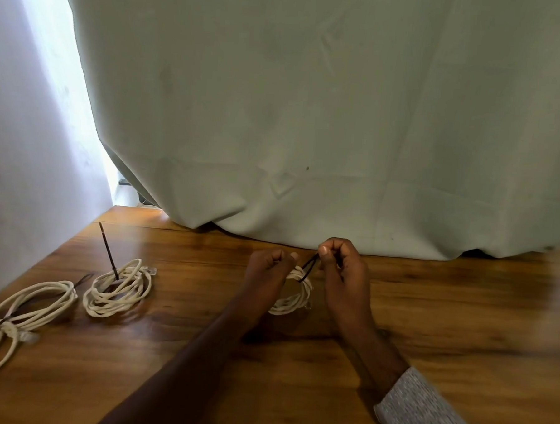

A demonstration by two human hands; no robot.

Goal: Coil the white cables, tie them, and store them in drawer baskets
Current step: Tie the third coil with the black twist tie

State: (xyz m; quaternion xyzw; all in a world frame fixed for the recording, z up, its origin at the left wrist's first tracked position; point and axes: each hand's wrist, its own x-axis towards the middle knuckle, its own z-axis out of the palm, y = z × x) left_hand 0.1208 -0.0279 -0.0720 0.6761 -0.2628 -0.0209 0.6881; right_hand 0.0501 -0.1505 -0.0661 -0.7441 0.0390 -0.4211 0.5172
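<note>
Centrally, item one: right hand (343, 273), fingers curled, thumb and forefinger pinching the raised end of a dark cable tie (309, 267); grip closed tight on the tie. Item two: left hand (269, 269), fingers curled in at the near rim of the coil; it appears to hold the coil or the tie's other end, though the exact contact is hidden behind the knuckles. Item three: white cable coil in hand (292, 295), small, several loose turns, lying on the worktop (429, 317) between the two wrists, the tie looped round its far side.

Handling, by judgement: cable light, soft, springy, liable to unwind if released before the tie is cinched; best held across the bundled turns close to the tie. Tie thin, stiff, slippery; take it by the tail.

Item four: second coil (119, 289), well to the left, already bound, its tie tail (108, 250) standing upright. Item five: third cable (23, 315), far left, in longer loops, cinched near the middle. Item six: pale green cloth (309, 116) hanging behind the worktop. Drawer baskets: not in view
</note>
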